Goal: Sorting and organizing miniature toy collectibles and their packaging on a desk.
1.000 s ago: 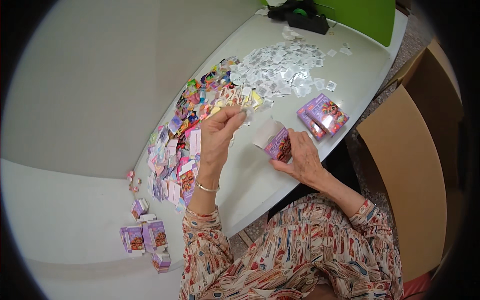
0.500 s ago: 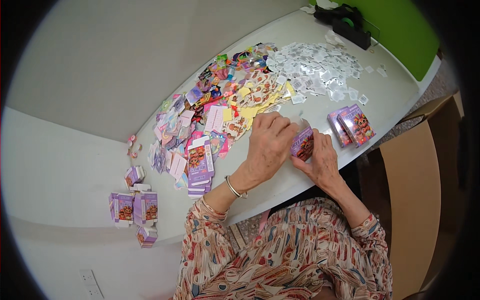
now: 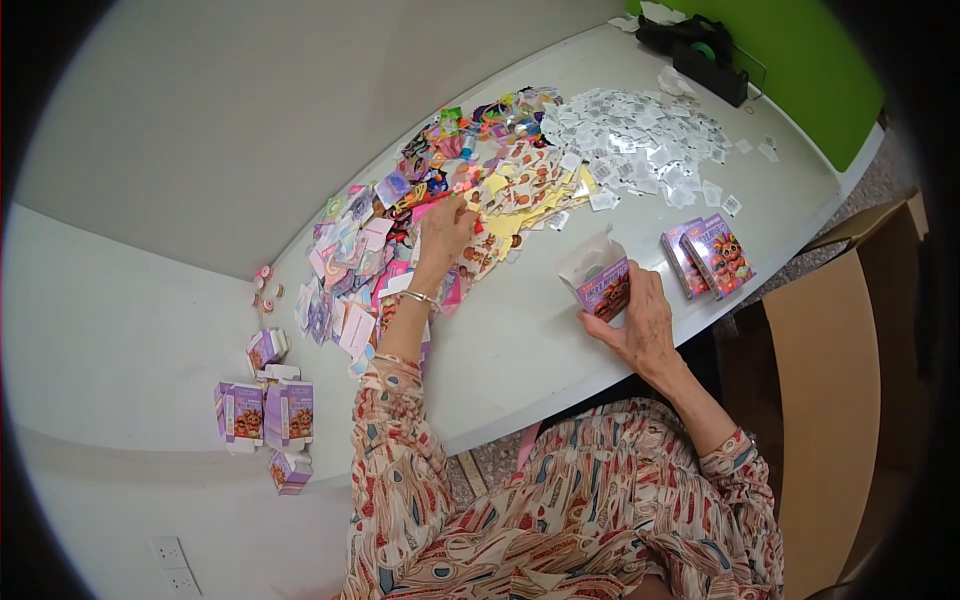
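My right hand [image 3: 645, 325] grips a small purple cardboard box [image 3: 606, 291] with a cartoon print. The box's top flaps stand open, showing its pale inside. Over a heap of small colourful packets [image 3: 375, 235], my left hand [image 3: 447, 237] reaches down with its fingers curled together. Whatever is between those fingertips is hidden. Just beyond it lie yellow-backed sticker sheets [image 3: 520, 195] with brown figures. Two closed purple boxes [image 3: 720, 256] rest to the right of my right hand, one overlapping the other.
White square sachets [image 3: 640, 140] form a wide pile at the back. A black tape dispenser [image 3: 710, 75] stands at the far right corner. Several open purple boxes [image 3: 290, 412] sit at the left edge. A large brown carton [image 3: 825, 400] is beside the table on the right.
My left hand has left the box's open top and moved left to the colourful heap. My right hand keeps the box in nearly the same place.
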### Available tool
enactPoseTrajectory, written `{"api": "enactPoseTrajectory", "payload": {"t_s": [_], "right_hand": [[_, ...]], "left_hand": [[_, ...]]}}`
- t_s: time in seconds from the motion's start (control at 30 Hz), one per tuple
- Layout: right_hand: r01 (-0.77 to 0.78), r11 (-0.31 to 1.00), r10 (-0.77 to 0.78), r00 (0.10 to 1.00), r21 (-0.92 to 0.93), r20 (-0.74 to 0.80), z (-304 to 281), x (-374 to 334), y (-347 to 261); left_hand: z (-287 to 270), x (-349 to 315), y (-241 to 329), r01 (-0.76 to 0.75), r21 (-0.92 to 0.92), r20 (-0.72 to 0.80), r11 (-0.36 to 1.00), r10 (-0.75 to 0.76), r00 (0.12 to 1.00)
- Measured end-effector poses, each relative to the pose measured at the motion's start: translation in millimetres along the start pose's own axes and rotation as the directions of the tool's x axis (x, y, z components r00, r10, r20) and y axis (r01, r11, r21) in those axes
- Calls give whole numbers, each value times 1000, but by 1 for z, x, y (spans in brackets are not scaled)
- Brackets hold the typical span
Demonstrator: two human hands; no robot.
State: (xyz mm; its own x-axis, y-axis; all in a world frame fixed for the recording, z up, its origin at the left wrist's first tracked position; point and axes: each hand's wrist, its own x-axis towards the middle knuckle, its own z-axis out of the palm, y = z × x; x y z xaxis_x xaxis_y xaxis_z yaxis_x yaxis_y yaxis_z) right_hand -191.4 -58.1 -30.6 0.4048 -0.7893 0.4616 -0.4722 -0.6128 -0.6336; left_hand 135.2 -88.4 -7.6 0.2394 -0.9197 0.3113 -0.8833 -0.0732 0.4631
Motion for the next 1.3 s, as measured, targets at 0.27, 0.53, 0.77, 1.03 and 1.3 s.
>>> {"api": "enactPoseTrajectory", "payload": {"t_s": [0.27, 0.53, 0.77, 1.03, 1.3], "right_hand": [[15, 1000, -15, 1000, 4, -15, 2, -1, 4], [34, 999, -34, 999, 3, -22, 1, -2, 4], [19, 1000, -19, 1000, 15, -9, 0, -1, 4], [20, 1000, -20, 1000, 6, -12, 0, -1, 5], [15, 1000, -15, 1000, 26, -2, -1, -1, 4]], "left_hand": [[-2, 14, -7, 129, -244, 119, 961, -102, 988], [-51, 24, -7, 405, -828, 267, 388, -363, 893], [-41, 27, -7, 320, -938, 346, -134, -382, 857], [-5, 49, -1, 472, -631, 302, 616, -365, 881], [-10, 79, -35, 368, -479, 257, 797, -273, 927]]}}
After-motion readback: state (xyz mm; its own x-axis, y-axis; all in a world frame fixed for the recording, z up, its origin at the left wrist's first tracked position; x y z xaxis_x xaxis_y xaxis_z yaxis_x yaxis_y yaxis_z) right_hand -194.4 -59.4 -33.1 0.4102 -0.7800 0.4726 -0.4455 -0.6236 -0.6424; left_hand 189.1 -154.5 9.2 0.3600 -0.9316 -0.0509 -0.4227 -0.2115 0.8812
